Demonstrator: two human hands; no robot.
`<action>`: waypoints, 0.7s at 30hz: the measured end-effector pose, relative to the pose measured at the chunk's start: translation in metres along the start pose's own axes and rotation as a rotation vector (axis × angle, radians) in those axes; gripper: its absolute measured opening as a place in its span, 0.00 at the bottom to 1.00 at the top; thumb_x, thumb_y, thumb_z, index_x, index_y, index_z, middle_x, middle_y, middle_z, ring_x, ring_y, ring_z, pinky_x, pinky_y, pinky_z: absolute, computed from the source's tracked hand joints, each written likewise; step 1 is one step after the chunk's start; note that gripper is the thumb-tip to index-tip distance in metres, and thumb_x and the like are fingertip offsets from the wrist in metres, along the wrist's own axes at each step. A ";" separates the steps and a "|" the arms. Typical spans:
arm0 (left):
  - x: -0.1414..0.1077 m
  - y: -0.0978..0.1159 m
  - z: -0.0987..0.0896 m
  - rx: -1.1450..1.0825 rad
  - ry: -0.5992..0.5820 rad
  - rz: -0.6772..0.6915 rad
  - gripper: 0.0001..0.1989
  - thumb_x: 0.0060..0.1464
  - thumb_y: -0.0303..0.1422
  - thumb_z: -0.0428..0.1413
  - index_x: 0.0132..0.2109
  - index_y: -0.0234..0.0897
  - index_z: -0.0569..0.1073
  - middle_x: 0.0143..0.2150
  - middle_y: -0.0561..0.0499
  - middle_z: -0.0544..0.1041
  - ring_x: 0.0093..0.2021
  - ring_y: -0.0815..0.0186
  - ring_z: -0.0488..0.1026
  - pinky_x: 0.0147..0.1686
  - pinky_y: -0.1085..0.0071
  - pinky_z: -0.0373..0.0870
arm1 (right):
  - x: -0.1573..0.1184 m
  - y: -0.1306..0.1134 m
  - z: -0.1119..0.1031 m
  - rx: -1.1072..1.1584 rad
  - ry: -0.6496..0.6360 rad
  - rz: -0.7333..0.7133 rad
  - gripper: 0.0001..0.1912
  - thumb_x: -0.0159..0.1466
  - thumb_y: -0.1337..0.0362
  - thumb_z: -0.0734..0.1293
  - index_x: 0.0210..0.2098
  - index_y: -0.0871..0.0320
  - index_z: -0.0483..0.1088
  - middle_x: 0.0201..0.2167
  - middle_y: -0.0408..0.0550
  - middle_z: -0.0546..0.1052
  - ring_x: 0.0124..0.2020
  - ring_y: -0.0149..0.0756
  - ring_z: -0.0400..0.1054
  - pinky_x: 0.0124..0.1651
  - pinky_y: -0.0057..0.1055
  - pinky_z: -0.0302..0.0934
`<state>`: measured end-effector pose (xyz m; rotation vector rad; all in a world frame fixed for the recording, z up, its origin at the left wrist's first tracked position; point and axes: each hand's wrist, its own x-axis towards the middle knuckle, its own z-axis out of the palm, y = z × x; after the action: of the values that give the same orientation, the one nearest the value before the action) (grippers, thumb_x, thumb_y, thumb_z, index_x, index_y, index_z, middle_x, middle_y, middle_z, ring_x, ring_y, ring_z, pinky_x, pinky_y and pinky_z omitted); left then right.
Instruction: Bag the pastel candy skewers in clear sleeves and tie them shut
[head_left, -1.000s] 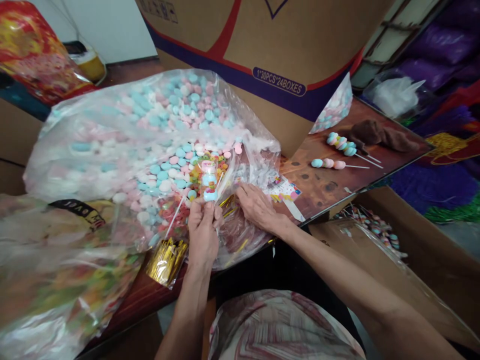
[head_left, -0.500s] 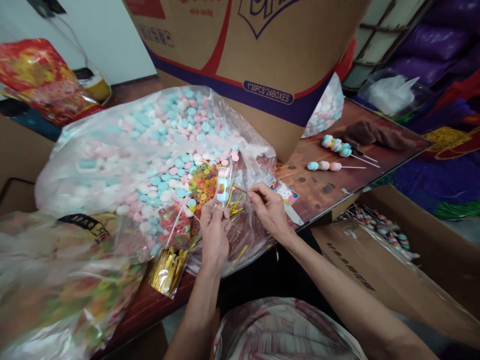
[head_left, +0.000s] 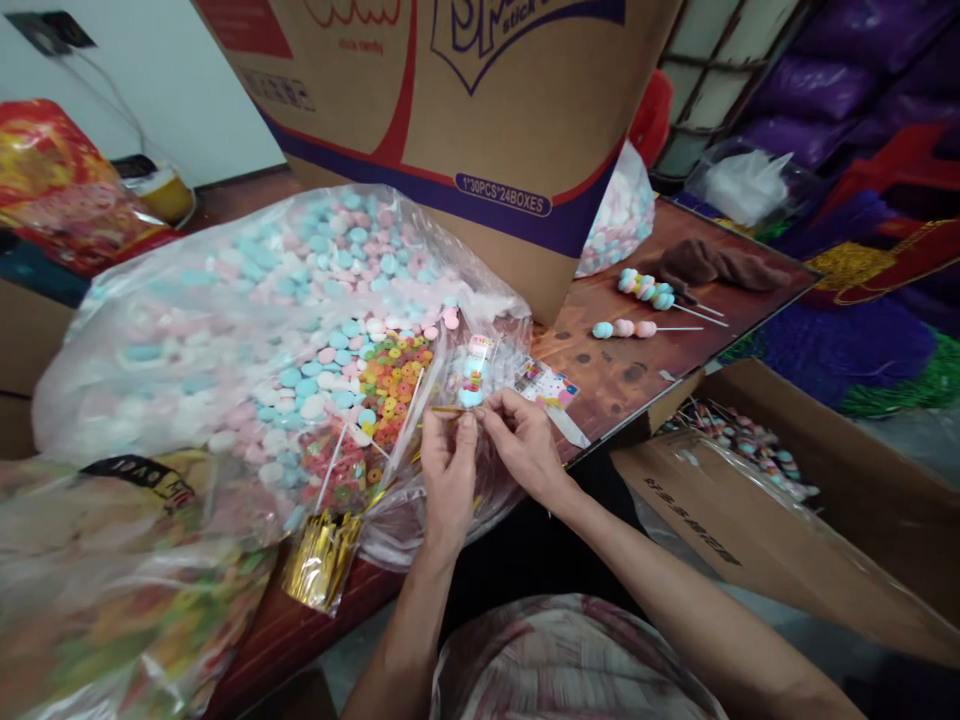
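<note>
My left hand (head_left: pixel 448 475) is closed in a pinch round the lower end of a bagged marshmallow skewer (head_left: pixel 473 372), which points away from me. Pale blue marshmallows and colourful rings show through its clear wrapper. Across the bag's neck lies a gold twist tie (head_left: pixel 445 409), pinched at its right end by my right hand (head_left: pixel 525 440); both hands' fingertips nearly meet there. Behind them, a big clear bag (head_left: pixel 187 300) spills pastel marshmallows (head_left: pixel 315 385). Ring gummies (head_left: pixel 401 375) sit beside these, with a packet of gold twist ties (head_left: pixel 322 560) nearer me.
A large carton (head_left: pixel 420 150) stands at the back of the table. Several unwrapped marshmallow skewers (head_left: pixel 645 290) and a brown cloth (head_left: pixel 712 265) lie at right. Below the table's right edge, an open box (head_left: pixel 697 510) holds many skewers. A gummy bag (head_left: pixel 127 590) fills the near left.
My right hand has brought the twist tie left against the bag's neck, so both hands now meet. The skewer has shifted slightly right in view, and the camera has turned a little.
</note>
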<state>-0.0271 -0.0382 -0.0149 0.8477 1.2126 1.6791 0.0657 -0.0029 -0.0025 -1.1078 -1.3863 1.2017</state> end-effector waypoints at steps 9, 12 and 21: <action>0.004 0.015 0.007 -0.351 0.076 -0.321 0.15 0.51 0.32 0.66 0.30 0.35 0.66 0.21 0.60 0.60 0.19 0.79 0.55 0.18 0.84 0.52 | -0.010 0.002 0.000 -0.088 -0.030 -0.040 0.09 0.67 0.62 0.59 0.30 0.54 0.61 0.28 0.41 0.66 0.31 0.33 0.60 0.36 0.29 0.57; 0.008 0.029 0.004 -0.510 0.017 -0.609 0.12 0.55 0.26 0.60 0.29 0.34 0.64 0.20 0.60 0.58 0.17 0.80 0.50 0.15 0.84 0.47 | -0.008 -0.004 -0.010 -0.010 -0.088 -0.051 0.08 0.67 0.62 0.59 0.31 0.55 0.60 0.29 0.41 0.64 0.32 0.33 0.59 0.37 0.30 0.57; 0.006 0.035 0.011 -0.246 -0.115 -0.609 0.11 0.54 0.30 0.62 0.32 0.36 0.66 0.19 0.61 0.58 0.17 0.78 0.48 0.15 0.83 0.45 | 0.001 -0.010 -0.034 -0.272 -0.212 -0.284 0.08 0.69 0.66 0.56 0.32 0.53 0.52 0.28 0.41 0.60 0.30 0.33 0.56 0.34 0.30 0.54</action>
<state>-0.0290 -0.0333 0.0224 0.3619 1.0232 1.2268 0.0988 0.0015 0.0099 -0.9423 -1.8448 0.9638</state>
